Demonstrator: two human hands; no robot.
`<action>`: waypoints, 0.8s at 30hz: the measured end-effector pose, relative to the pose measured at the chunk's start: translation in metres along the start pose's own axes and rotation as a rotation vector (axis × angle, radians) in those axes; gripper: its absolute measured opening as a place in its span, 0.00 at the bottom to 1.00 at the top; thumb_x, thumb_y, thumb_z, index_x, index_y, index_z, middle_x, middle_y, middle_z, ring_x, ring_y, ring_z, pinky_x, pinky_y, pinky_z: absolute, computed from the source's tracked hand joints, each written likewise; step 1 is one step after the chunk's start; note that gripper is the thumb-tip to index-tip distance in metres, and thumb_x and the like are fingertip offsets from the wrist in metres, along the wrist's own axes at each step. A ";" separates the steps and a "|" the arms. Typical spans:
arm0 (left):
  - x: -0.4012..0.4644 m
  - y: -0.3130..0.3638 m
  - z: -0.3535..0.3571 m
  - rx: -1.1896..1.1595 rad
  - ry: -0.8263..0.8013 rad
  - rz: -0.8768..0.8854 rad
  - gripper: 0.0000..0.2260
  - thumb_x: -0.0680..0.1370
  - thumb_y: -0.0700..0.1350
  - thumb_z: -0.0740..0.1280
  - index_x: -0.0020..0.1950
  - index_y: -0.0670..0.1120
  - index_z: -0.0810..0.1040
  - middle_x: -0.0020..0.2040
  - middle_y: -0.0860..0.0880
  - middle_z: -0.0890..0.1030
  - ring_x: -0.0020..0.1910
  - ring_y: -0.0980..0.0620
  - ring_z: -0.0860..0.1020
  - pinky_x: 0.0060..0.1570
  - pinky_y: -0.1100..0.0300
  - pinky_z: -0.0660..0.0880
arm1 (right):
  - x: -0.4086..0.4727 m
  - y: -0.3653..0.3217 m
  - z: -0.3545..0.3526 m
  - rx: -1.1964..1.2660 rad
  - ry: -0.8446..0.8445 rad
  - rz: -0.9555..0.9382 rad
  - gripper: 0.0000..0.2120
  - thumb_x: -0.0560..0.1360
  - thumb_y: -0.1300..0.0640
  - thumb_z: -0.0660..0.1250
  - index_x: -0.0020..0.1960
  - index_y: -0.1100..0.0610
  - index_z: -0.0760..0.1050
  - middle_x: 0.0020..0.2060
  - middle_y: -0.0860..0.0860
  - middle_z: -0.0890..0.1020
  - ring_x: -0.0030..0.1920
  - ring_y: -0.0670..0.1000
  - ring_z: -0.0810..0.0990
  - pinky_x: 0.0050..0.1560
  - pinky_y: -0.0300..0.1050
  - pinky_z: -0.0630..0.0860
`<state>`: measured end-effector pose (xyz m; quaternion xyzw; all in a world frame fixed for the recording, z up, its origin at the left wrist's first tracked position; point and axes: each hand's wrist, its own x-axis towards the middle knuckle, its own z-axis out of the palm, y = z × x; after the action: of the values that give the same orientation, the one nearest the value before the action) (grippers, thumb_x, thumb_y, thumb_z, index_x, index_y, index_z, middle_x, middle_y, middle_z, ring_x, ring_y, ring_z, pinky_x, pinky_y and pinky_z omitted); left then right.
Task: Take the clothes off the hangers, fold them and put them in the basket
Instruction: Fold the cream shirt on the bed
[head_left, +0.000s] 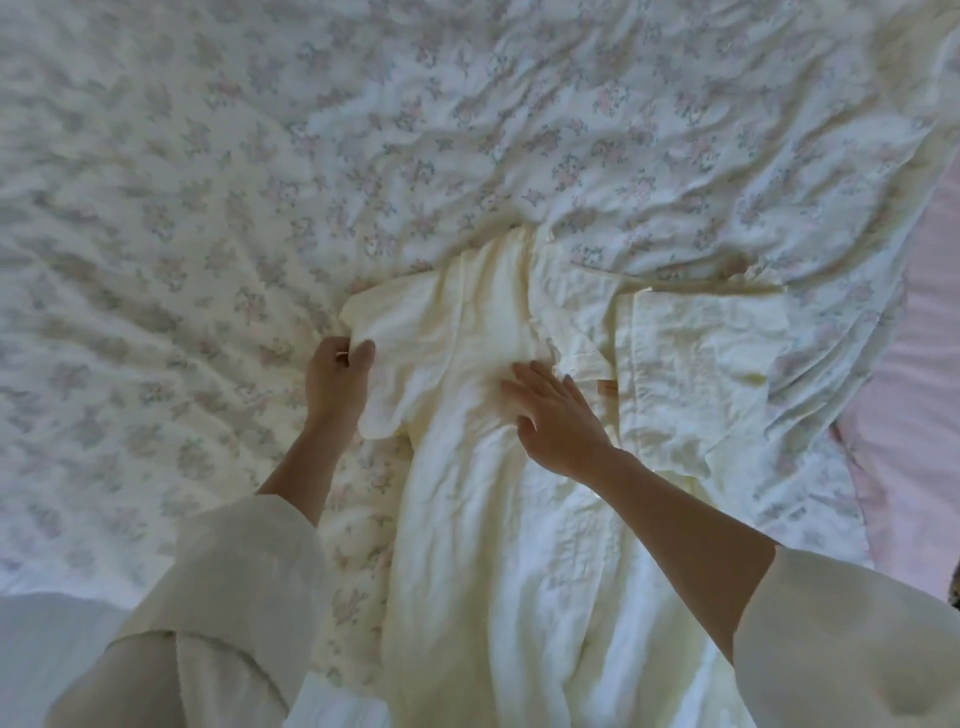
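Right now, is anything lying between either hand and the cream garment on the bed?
Nothing visible does. The left hand already pinches the cream garment at its sleeve edge, and the right hand lies flat on its middle. No basket is in view.

Head view — close, steeply down onto bed (260, 130)

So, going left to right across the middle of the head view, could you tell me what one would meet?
Floral bedspread → left hand gripping the garment's edge → cream garment → right hand flat on it → pink sheet.
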<state>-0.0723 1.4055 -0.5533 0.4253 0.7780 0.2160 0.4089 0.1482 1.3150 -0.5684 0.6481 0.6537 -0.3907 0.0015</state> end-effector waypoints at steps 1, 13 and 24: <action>0.004 -0.001 -0.005 -0.094 0.075 0.023 0.06 0.78 0.45 0.62 0.45 0.44 0.72 0.36 0.51 0.72 0.37 0.50 0.72 0.38 0.56 0.70 | 0.001 0.000 0.000 -0.006 -0.005 -0.002 0.24 0.79 0.59 0.53 0.75 0.50 0.57 0.77 0.46 0.52 0.76 0.46 0.44 0.75 0.49 0.41; 0.031 0.000 -0.029 -0.461 -0.185 -0.398 0.18 0.72 0.61 0.68 0.37 0.46 0.74 0.34 0.49 0.77 0.33 0.48 0.74 0.35 0.57 0.74 | 0.019 -0.012 -0.010 -0.015 -0.076 0.100 0.22 0.79 0.59 0.54 0.73 0.52 0.61 0.76 0.49 0.57 0.76 0.50 0.49 0.75 0.54 0.49; 0.042 0.054 -0.006 -0.606 -0.144 -0.223 0.09 0.72 0.51 0.72 0.45 0.46 0.79 0.41 0.49 0.80 0.40 0.52 0.79 0.47 0.57 0.77 | 0.021 -0.002 -0.011 0.070 -0.075 0.075 0.20 0.79 0.62 0.55 0.69 0.52 0.68 0.75 0.49 0.60 0.76 0.49 0.53 0.74 0.54 0.54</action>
<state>-0.0631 1.4700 -0.5318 0.2108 0.6892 0.3608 0.5920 0.1487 1.3382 -0.5706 0.6569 0.6142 -0.4368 0.0181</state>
